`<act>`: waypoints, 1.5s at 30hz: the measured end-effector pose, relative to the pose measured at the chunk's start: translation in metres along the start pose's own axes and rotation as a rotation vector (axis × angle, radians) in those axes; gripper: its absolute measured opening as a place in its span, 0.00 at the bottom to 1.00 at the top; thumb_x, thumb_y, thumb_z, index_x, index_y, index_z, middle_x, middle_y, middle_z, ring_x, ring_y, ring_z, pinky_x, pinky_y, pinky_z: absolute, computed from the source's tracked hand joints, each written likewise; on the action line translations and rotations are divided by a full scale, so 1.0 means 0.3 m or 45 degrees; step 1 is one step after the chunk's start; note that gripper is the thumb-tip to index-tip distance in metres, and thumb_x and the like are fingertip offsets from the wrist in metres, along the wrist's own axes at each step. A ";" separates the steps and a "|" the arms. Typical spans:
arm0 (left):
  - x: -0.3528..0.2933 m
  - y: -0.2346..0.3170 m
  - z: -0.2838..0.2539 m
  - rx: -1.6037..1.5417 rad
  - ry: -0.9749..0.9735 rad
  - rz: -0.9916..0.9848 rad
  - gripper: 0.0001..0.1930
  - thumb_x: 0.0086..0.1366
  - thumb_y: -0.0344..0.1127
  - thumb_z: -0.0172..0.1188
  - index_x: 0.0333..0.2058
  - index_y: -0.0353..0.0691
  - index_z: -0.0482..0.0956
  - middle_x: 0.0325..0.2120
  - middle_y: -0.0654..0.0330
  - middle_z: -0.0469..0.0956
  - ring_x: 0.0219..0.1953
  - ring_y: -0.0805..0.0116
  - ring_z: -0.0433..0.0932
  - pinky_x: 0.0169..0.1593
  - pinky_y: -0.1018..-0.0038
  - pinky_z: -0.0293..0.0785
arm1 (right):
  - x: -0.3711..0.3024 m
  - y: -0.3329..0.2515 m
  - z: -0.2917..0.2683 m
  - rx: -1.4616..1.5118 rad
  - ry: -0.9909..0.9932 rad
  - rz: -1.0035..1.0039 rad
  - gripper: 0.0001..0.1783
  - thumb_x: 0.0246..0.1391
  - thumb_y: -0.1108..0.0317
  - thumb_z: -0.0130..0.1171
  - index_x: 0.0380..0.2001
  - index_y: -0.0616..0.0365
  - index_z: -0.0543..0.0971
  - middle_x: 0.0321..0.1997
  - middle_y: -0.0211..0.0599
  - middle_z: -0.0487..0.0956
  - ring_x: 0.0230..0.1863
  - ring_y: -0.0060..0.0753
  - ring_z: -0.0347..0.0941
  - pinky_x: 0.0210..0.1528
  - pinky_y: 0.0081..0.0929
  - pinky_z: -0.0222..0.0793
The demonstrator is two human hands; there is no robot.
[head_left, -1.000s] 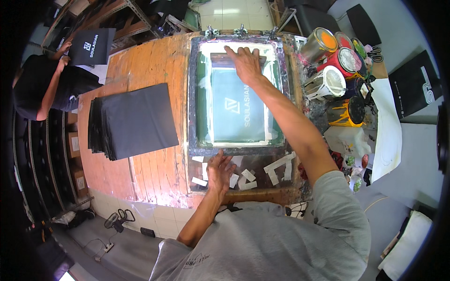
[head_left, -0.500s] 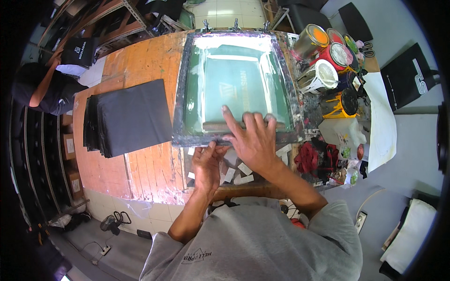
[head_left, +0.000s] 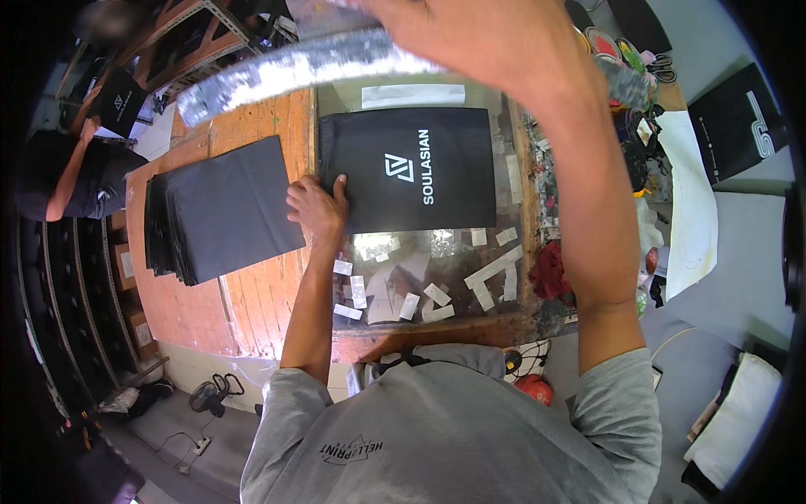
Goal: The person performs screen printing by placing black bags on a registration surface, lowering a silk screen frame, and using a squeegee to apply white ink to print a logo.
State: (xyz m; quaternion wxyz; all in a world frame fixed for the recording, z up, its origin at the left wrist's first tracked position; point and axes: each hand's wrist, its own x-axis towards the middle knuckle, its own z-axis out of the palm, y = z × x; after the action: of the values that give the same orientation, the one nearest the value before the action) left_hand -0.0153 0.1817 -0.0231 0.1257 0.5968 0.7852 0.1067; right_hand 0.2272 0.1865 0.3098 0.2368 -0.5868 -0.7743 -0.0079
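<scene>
Hands (head_left: pixel 319 208) now apart, right arm (head_left: pixel 598 227) forward

Right hand (head_left: pixel 453 32) cropped by the upper edge; fingertips out of sight, grip unreadable. Long grey-and-silver streaked frame bar (head_left: pixel 285 74) blurred, the remainder beyond the border. Right forearm (head_left: pixel 600 202) screens most of the round, colour-stained paint cans (head_left: pixel 603 42) (a few rims peek past). Left hand (head_left: pixel 319 210) covers part of the black rectangular sheet (head_left: pixel 369 185), along its left edge. Dark-shirted co-worker (head_left: pixel 75 172): head blurred.
</scene>
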 end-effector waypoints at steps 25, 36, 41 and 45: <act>-0.033 -0.569 -0.142 -0.417 0.375 0.403 0.15 0.59 0.43 0.74 0.35 0.39 0.81 0.36 0.54 0.77 0.42 0.51 0.74 0.52 0.55 0.67 | 0.192 -0.052 -0.056 -0.044 0.037 0.287 0.21 0.64 0.51 0.60 0.39 0.61 0.84 0.33 0.50 0.84 0.36 0.46 0.81 0.43 0.41 0.73; -0.073 -0.536 -0.105 -0.287 0.202 0.202 0.15 0.56 0.44 0.74 0.38 0.46 0.83 0.43 0.60 0.76 0.51 0.57 0.72 0.58 0.56 0.59 | 0.139 -0.027 -0.043 -0.028 0.101 0.132 0.22 0.63 0.48 0.60 0.39 0.59 0.84 0.35 0.52 0.84 0.39 0.53 0.81 0.44 0.44 0.73; -0.073 -0.536 -0.087 -0.310 0.234 0.203 0.10 0.56 0.42 0.75 0.34 0.48 0.86 0.42 0.59 0.77 0.51 0.56 0.73 0.57 0.53 0.60 | 0.140 0.000 -0.024 -0.055 0.031 0.216 0.24 0.63 0.46 0.60 0.34 0.60 0.82 0.33 0.53 0.83 0.38 0.55 0.80 0.42 0.46 0.72; -0.020 -0.554 -0.118 -0.847 -0.072 -0.066 0.07 0.56 0.42 0.75 0.31 0.50 0.88 0.45 0.58 0.78 0.51 0.53 0.73 0.57 0.49 0.60 | 0.126 0.001 -0.023 -0.042 0.042 0.185 0.24 0.63 0.46 0.59 0.34 0.61 0.81 0.34 0.54 0.83 0.38 0.57 0.80 0.42 0.48 0.71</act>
State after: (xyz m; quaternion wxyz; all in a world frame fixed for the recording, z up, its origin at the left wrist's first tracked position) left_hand -0.1764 0.1313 -0.0421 0.3381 0.5058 0.7184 0.3372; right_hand 0.2223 0.2188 0.3301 0.2397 -0.6451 -0.7255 -0.0130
